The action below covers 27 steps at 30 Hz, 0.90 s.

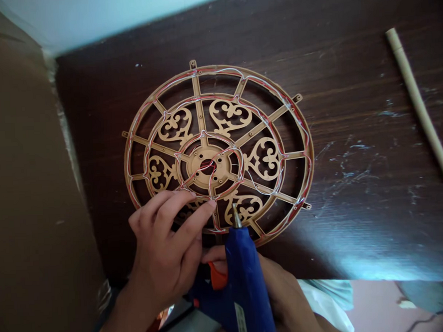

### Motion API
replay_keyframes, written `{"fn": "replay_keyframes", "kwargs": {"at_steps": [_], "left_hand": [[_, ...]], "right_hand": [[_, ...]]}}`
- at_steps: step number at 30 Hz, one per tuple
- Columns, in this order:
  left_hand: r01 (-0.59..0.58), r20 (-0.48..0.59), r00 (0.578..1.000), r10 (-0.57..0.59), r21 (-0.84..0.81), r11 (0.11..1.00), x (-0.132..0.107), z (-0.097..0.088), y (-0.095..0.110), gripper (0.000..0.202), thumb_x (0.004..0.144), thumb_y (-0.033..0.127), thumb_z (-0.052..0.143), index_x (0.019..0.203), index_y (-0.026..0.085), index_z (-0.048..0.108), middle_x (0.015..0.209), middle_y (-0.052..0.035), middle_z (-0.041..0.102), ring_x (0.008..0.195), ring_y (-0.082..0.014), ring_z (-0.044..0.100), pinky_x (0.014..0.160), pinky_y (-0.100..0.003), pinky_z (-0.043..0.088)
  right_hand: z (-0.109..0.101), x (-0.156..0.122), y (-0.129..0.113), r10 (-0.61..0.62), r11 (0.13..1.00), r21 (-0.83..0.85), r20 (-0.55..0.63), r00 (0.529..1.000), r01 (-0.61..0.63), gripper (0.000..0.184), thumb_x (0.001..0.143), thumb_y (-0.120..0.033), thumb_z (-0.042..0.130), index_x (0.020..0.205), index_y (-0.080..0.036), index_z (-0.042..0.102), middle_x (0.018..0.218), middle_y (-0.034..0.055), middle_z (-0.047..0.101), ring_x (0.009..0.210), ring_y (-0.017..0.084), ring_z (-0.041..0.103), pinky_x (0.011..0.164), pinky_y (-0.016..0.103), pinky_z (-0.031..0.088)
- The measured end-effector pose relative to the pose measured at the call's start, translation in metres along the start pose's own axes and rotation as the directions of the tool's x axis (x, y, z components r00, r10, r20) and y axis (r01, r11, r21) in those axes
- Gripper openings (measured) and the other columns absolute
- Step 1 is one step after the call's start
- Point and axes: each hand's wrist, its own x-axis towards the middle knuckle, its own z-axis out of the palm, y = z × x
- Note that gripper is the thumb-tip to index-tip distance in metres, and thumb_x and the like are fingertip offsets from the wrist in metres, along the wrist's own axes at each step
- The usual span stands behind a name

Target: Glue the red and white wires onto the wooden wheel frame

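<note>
View: head camera, looking down on the worktop and my two hands.

Left grip: my left grip (162,245) is half open and holds nothing; its slightly curled fingertips (210,205) press on the wires at the lower edge of the frame's middle ring.

Right grip: my right grip (284,299) is closed firmly around the handle of the glue gun, with its fingers (214,254) curled over the trigger.

Glue gun: a glossy blue plastic hot-glue gun (245,281) with an orange trigger (218,278) and a narrow, tapered metal nozzle (237,216); the tip is just beside my left fingertips, above the frame, and I cannot tell whether it touches.

Frame: a flat, round, tan openwork frame (264,135), of wood or plastic, I cannot tell which, lies on the worktop below centre, with concentric rings, straight spokes, heart-shaped scrollwork and a holed central hub (221,168).

Wires: thin white and red wires (277,98) follow the rings and cross the hub.

Worktop: a dark brown wood-grain worktop (350,108), smooth but scuffed with pale marks.

Nearby: a long cream tube (417,106) lies at the right, and a sheet of brown cardboard (37,192) stands at the left.
</note>
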Motion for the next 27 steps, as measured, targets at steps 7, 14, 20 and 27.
{"fn": "replay_keyframes", "kwargs": {"at_steps": [7, 14, 20, 27], "left_hand": [[-0.033, 0.006, 0.999, 0.033, 0.013, 0.999, 0.002, 0.000, -0.001, 0.045, 0.102, 0.007, 0.053, 0.142, 0.025, 0.066, 0.136, -0.0116, 0.064, 0.132, -0.0331, 0.054, 0.102, -0.052, 0.034], [-0.051, 0.011, 0.999, 0.051, 0.005, 0.999, 0.003, -0.002, -0.003, 0.043, 0.103, 0.007, 0.054, 0.140, 0.025, 0.067, 0.136, -0.0117, 0.063, 0.131, -0.0343, 0.054, 0.100, -0.052, 0.035], [-0.062, 0.013, 0.998, 0.062, -0.007, 0.998, 0.003, -0.002, -0.005, 0.043, 0.103, 0.007, 0.054, 0.140, 0.024, 0.067, 0.137, -0.0118, 0.063, 0.132, -0.0341, 0.054, 0.102, -0.052, 0.035], [-0.068, 0.022, 0.997, 0.068, -0.026, 0.997, 0.002, -0.003, -0.007, 0.045, 0.102, 0.006, 0.052, 0.140, 0.025, 0.066, 0.139, -0.0115, 0.061, 0.134, -0.0344, 0.052, 0.104, -0.053, 0.035]], "right_hand": [[-0.002, -0.002, -0.001, -0.043, 0.999, -0.026, -0.003, 0.999, 0.043, 0.056, 0.090, -0.059, 0.088, 0.137, -0.029, 0.076, 0.128, 0.0100, 0.085, 0.114, 0.030, 0.084, 0.102, 0.034, 0.066], [-0.001, 0.002, -0.005, 0.026, 0.999, -0.025, 0.007, 1.000, -0.026, 0.059, 0.088, -0.067, 0.087, 0.131, -0.028, 0.078, 0.120, 0.0103, 0.087, 0.109, 0.031, 0.085, 0.096, 0.034, 0.068], [-0.003, -0.003, -0.006, 0.044, 0.997, -0.059, -0.008, 0.999, -0.044, 0.054, 0.086, -0.056, 0.091, 0.132, -0.030, 0.080, 0.123, 0.0090, 0.086, 0.106, 0.029, 0.085, 0.097, 0.035, 0.068], [0.004, 0.001, 0.006, -0.076, 0.995, -0.066, -0.041, 0.996, 0.074, 0.057, 0.090, -0.066, 0.086, 0.134, -0.030, 0.077, 0.119, 0.0071, 0.087, 0.094, 0.024, 0.086, 0.090, 0.030, 0.068]]}}
